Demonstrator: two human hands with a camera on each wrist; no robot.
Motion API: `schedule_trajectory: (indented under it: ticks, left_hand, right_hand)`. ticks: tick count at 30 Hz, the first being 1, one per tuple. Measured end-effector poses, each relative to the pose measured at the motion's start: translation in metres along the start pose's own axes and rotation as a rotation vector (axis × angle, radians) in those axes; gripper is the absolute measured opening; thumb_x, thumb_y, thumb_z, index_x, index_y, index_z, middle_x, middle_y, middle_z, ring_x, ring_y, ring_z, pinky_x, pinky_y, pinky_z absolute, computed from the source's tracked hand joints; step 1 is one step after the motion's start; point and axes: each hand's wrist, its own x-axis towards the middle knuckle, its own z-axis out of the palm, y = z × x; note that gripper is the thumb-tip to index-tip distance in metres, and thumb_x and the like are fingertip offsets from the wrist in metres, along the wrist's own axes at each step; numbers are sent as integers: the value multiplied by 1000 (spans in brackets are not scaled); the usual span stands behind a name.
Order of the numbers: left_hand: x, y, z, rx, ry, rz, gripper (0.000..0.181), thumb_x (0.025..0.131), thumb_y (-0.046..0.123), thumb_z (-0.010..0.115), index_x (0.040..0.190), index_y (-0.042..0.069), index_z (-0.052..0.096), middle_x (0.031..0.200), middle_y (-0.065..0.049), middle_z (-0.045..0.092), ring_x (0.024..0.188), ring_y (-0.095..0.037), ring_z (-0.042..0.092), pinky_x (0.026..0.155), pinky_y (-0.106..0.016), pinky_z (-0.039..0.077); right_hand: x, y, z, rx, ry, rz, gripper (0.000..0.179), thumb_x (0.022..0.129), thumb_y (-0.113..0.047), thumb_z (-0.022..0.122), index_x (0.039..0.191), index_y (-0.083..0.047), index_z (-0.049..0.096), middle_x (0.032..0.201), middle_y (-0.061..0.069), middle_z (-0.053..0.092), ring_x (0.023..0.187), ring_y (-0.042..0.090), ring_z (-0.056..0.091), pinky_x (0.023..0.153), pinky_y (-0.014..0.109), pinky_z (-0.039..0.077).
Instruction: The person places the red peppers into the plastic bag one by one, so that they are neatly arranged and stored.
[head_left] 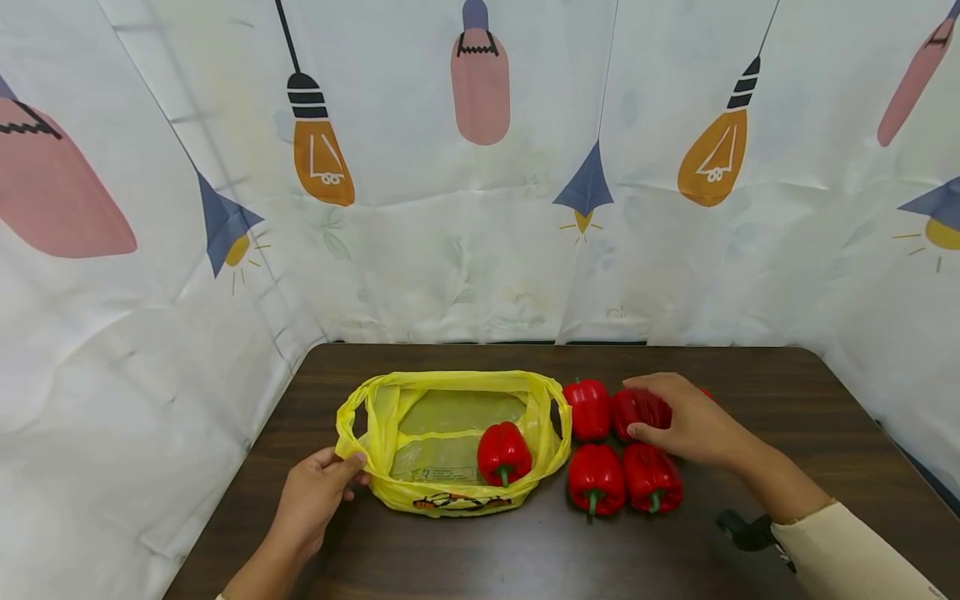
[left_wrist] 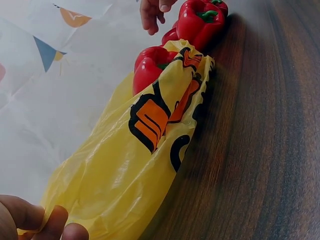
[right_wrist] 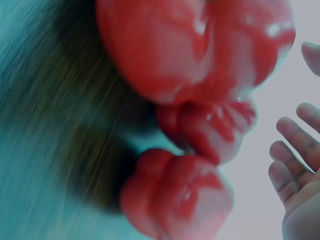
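A yellow plastic bag (head_left: 450,503) lies with its mouth spread wide on the dark table, one red bell pepper (head_left: 504,452) inside at its right. My left hand (head_left: 318,492) pinches the bag's left edge between thumb and fingers; the left wrist view shows the same pinch on the yellow film (left_wrist: 120,175). To the right of the bag, several red bell peppers (head_left: 596,477) stand grouped close together. Over the back of this group reaches my right hand (head_left: 686,417), partly hiding a pepper (head_left: 639,412). The right wrist view shows its fingers (right_wrist: 299,137) extended, holding nothing.
A dark object (head_left: 746,531), partly covered by the right sleeve (head_left: 847,554), lies on the wooden table (head_left: 570,558). Behind and to the left hangs a white cloth (head_left: 450,275) printed with lamps and bulbs.
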Motion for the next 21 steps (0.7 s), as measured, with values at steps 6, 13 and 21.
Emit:
schedule_trajectory:
  ticks: [6,13,21]
  left_hand:
    - [0,0,0,3,2,2,42,99,33,71,122,-3,66,87,-6,77,78,-25,62,70,-33,52]
    - [0,2,0,5,-2,5,43,99,32,70,123,-3,65,88,-7,77,80,-26,62,71,-34,52]
    - [-1,4,0,6,2,12,41,100,31,70,123,-4,66,87,-7,77,82,-26,63,70,-33,53]
  right_hand:
    - [-7,15,-10,-16,13,7,63,90,-34,82,142,-9,57,140,15,55,130,39,47,98,65,45]
    - [-15,27,-18,-22,21,28,65,88,-28,83,143,-6,55,141,17,54,130,42,43,96,66,46]
    - [-21,45,-24,-45,30,34,75,85,-28,86,145,-1,50,146,21,50,133,47,38,95,70,44]
